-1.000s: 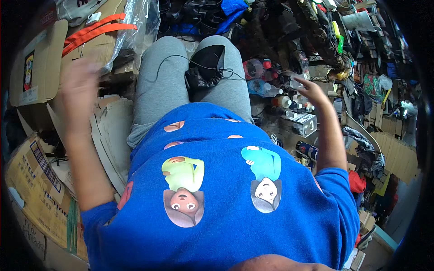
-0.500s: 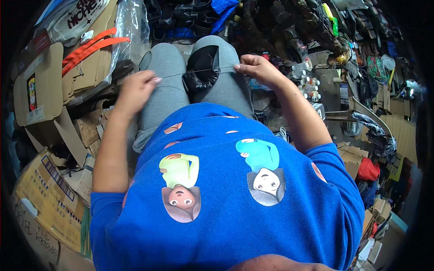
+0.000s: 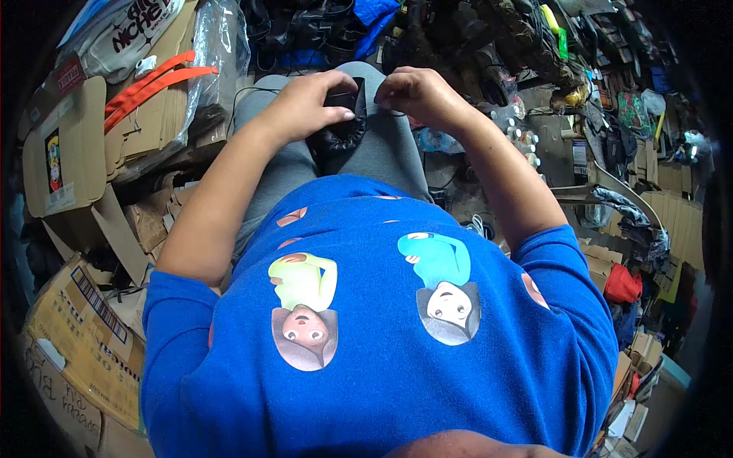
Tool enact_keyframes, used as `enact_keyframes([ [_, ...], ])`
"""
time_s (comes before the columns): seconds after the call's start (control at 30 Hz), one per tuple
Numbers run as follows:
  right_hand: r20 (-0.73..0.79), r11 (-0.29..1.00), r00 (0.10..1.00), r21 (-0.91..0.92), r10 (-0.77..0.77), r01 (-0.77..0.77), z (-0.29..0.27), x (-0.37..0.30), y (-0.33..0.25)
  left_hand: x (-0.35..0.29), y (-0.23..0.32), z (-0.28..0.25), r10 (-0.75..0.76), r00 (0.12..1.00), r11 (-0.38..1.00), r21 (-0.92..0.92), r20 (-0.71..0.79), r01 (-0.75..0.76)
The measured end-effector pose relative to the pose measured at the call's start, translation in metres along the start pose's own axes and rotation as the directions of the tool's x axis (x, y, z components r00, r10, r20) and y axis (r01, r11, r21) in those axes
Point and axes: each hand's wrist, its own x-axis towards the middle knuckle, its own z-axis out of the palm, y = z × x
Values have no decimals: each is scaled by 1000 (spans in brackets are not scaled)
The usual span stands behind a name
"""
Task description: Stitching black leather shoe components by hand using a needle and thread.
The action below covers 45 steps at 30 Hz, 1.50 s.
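Observation:
A black shoe upper point(image 3: 340, 142) with a gathered, puckered lower edge rests between my thighs. My left hand point(image 3: 311, 107) is at its upper left, thumb and forefinger curved around the black material; the hand covers part of it. Just to the right, my right hand point(image 3: 420, 95) is closed, fingertips pinched together above my right knee. A short dark stretch of thread point(image 3: 396, 114) shows by those fingertips. Over my left knee, another loop of dark thread point(image 3: 243, 93) curves away from the left hand.
Flattened cardboard point(image 3: 156, 114) with orange straps point(image 3: 164, 80) and clear plastic stands at my left. A yellow-brown carton point(image 3: 84, 336) lies nearer. Small bottles point(image 3: 523, 141) stand beyond my right forearm. Dark shoes point(image 3: 336, 42) and a blue sheet point(image 3: 374, 23) lie ahead of my knees.
My hands, earlier spread wide with a dark thread taut between them, have come together at the shoe upper. The left hand moved right and upward; the right shifted slightly left.

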Motion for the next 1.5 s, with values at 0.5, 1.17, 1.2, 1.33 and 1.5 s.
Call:
enact_keyframes([
  [0.5,-66,986,997,159,-37,48,30,-14,25,20,-23,6,-192,861,864,-335,471,376],
  [1.17,62,880,990,-453,-127,141,30,-1,-18,29,-21,12,-43,929,989,-117,369,92],
  [1.2,66,879,989,-454,-133,148,33,0,-10,26,-23,14,-46,931,989,-117,363,95],
  [1.33,114,964,982,205,150,-171,28,-4,18,6,-10,15,-41,997,994,94,-63,47],
  [1.5,121,863,960,420,254,-281,24,-20,29,-30,1,12,-151,988,979,142,42,143],
])
